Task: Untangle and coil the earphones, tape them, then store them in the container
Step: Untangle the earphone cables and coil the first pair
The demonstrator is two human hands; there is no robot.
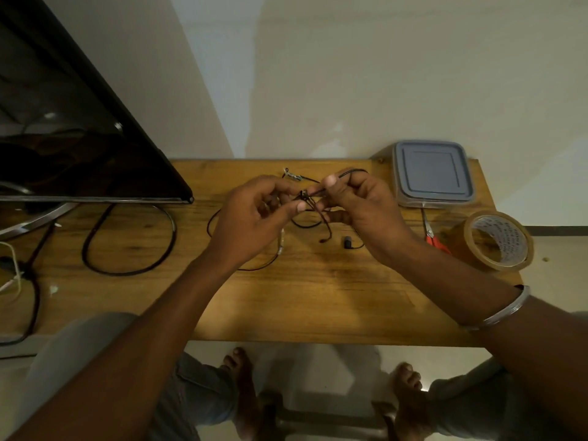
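Pale wall behind, long wooden table (318, 297) in front. Both forearms angle in, and the hands meet just above the middle of the board. The left hand (254, 214) and right hand (359, 202) each pinch the thin black tangled earphone cable (304, 196) at a knot, with loops trailing onto the wood. I'd say tease that knot slack and feed an end through, no yanking. The square clear container with a grey-blue lid (432, 173) waits closed, far right.

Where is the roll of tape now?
In the head view, the tape roll lies on the table at its right edge, beside the scissors, nearer than the container.
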